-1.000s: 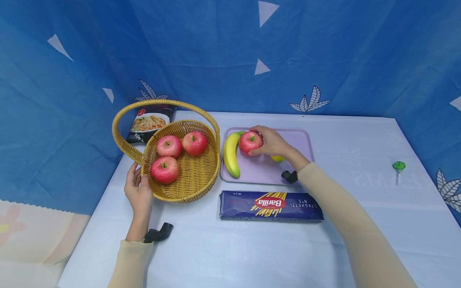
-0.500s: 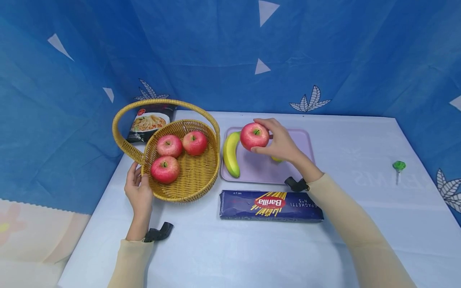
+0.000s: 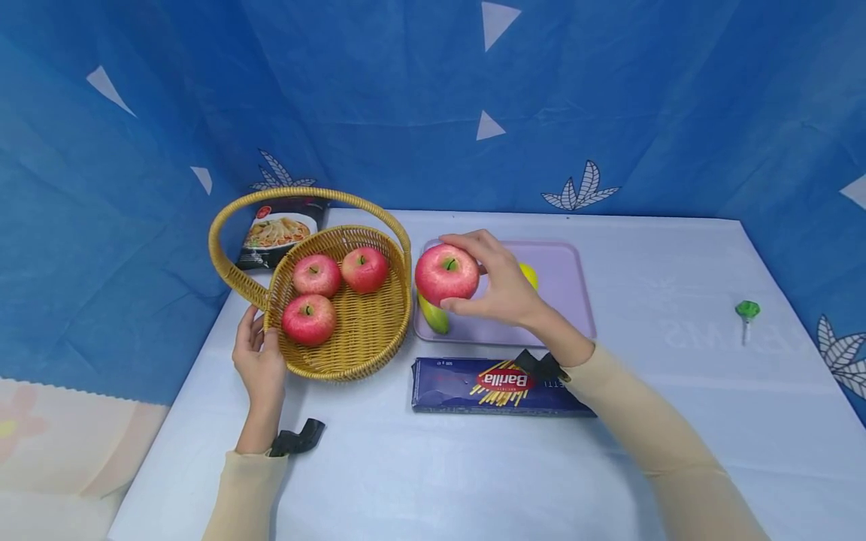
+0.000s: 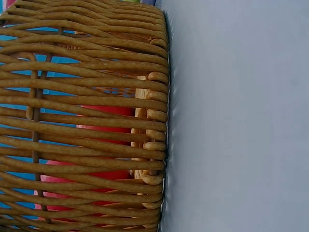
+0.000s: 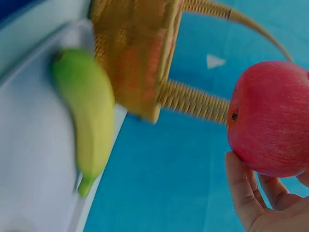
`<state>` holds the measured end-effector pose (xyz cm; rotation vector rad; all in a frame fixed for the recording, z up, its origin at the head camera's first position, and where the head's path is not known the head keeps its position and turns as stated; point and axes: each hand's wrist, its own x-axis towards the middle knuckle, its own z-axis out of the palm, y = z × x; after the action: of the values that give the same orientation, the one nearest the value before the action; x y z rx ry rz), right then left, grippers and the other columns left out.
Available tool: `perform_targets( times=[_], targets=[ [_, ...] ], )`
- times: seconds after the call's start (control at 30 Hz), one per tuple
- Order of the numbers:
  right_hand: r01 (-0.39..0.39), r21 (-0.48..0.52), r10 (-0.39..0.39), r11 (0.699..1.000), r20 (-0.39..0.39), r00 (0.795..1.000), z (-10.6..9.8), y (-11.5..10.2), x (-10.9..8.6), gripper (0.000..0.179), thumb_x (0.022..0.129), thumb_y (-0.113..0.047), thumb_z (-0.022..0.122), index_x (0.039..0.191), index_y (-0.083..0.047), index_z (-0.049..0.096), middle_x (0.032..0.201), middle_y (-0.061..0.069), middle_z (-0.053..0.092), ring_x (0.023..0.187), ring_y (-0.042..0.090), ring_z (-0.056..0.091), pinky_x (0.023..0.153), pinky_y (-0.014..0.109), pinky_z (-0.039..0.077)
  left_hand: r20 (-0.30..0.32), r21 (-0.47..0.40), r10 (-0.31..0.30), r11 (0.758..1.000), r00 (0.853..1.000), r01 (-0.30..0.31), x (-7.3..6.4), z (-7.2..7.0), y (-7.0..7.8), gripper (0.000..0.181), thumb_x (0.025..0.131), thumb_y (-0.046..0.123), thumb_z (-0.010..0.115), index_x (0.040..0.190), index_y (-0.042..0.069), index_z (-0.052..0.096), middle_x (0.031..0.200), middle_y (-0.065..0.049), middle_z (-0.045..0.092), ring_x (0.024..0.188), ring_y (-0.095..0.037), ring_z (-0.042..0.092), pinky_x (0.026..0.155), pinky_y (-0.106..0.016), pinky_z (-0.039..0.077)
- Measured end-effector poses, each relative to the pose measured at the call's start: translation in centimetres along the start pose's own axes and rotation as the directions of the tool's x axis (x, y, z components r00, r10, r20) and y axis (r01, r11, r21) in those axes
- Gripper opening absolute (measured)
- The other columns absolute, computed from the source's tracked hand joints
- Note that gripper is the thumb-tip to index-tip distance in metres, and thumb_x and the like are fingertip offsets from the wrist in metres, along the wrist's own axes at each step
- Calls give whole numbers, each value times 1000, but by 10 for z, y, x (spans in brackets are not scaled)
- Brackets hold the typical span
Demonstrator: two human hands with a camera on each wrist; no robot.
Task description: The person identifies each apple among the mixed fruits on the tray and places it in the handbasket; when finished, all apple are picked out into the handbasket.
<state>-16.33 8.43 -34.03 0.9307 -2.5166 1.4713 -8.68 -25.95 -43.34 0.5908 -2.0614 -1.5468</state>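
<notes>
In the head view, my right hand [image 3: 504, 289] holds a red apple [image 3: 446, 274] between thumb and fingers, above the left part of the lilac tray [image 3: 541, 330]. The right wrist view shows this apple [image 5: 270, 121] up close. Partly hidden beneath it, a banana [image 3: 434, 315] lies on the tray. My left hand [image 3: 260, 368] holds the left side of the wicker basket [image 3: 368, 330], thumb at the rim; its far fingertips are hidden. Inside the basket sit three red apples [image 3: 309, 319]. The left wrist view shows only the woven basket wall [image 4: 87, 121] and the table.
A yellow fruit [image 3: 529, 276] is partly behind my right hand on the tray. In front lies a blue spaghetti box [image 3: 460, 387]. A black noodle packet [image 3: 280, 229] is behind the basket, whose handle [image 3: 304, 193] arches over its back-left side. A green lollipop [image 3: 747, 309] lies far right.
My right hand has lifted the apple off the tray and carried it left, toward the basket. The left hand stays at the basket.
</notes>
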Motion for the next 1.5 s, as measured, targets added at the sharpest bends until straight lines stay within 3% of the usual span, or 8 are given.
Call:
perform_targets(
  times=[0.2,0.4,0.53,0.67,0.93,1.27,1.5],
  targets=[
    [50,-1,-49,999,86,995,30,-20,11,77,69,-32,82,138,-15,53,124,3,53,110,17,53,90,37,57,-2,2,2,1000,1000,-2,0,0,-1,48,101,6,45,147,16,43,132,-13,55,123,-20,53,106,-34,48],
    [75,-16,-71,997,159,985,62,-25,25,79,69,-34,82,140,-16,52,124,2,52,111,14,52,91,31,56,0,5,5,1000,1000,-5,1,1,-2,47,101,7,45,147,15,43,132,-12,56,122,-18,54,106,-34,48],
    [85,-102,-62,991,216,975,81,-26,34,80,70,-36,81,141,-17,50,125,2,51,110,13,52,90,28,55,-3,19,-1,1000,1000,1,1,-1,-1,47,101,8,45,148,16,43,133,-12,55,124,-19,53,107,-36,48],
    [127,-225,-69,966,247,967,97,-27,41,81,70,-42,79,141,-17,49,129,3,51,114,15,52,91,30,54,-10,26,-9,1000,1000,9,1,-1,-1,47,101,8,44,148,16,42,133,-12,54,124,-20,52,107,-36,48],
    [91,-377,16,922,271,963,121,-14,53,81,73,-47,78,142,-19,47,132,4,52,115,17,54,92,35,54,-14,10,-11,1000,1000,12,1,1,-4,48,100,7,44,147,16,44,132,-12,56,124,-19,53,107,-36,48],
    [22,-494,134,869,279,951,136,-3,60,82,74,-54,75,142,-20,46,131,3,52,109,18,59,86,34,56,-18,14,1,1000,1000,-1,1,0,-3,47,101,8,45,147,17,44,131,-11,56,121,-17,53,106,-35,49],
    [40,-586,161,809,286,945,143,-2,59,76,73,-56,75,135,-19,51,125,1,58,106,17,61,77,35,59,-12,15,-1,1000,1000,1,0,1,-2,47,101,8,45,147,16,44,132,-12,56,122,-19,53,106,-36,49]
  ],
)
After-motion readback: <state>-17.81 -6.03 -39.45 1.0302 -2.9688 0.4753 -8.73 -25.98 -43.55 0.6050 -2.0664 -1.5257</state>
